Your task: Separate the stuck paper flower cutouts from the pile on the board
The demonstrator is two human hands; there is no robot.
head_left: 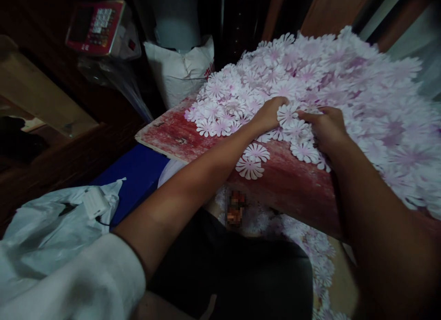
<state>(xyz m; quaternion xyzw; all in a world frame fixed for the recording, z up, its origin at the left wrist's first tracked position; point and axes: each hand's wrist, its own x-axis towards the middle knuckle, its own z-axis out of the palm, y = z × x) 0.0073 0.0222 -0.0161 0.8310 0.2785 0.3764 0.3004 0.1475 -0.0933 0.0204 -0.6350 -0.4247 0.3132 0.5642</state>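
a wooden board (168, 131) with worn red paint carries the things, and it seems to stand a little tilted. on this board lie very many paper flowers (344, 90), white with pink middle, in a thick heap over the far and right part. two more flowers (250, 168) lie near the front, on the bare red wood. below the board, a beige surface (341, 283) carries other loose paper flowers (322, 269).

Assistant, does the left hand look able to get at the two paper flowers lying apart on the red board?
Probably yes: the left hand sits just above those two flowers on the red board, and nothing appears to lie between them; they lie beside its forearm.
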